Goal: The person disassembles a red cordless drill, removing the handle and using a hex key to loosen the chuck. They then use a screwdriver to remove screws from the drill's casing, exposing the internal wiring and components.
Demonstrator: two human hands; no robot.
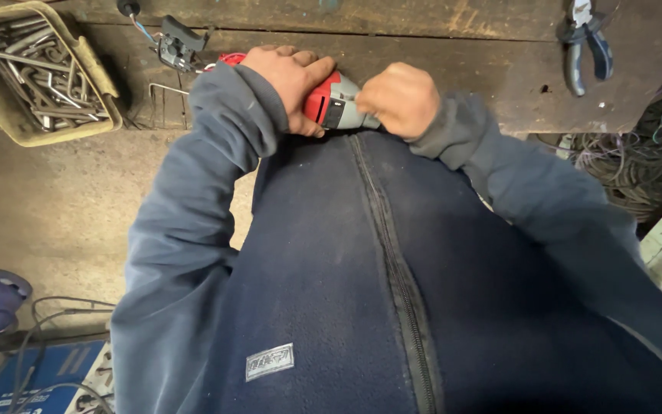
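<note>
Red-and-grey power tool (331,103) gripped by left hand (291,80), right hand (398,98) fisted on it; grey rectangular jacket label (270,361).

The power tool (331,103) has a smooth red and grey plastic body; the tabletop (453,54) is rough, worn wood, the jacket (323,268) matt fleecy cloth, the pliers (585,42) metal with glossy blue plastic grips
</note>
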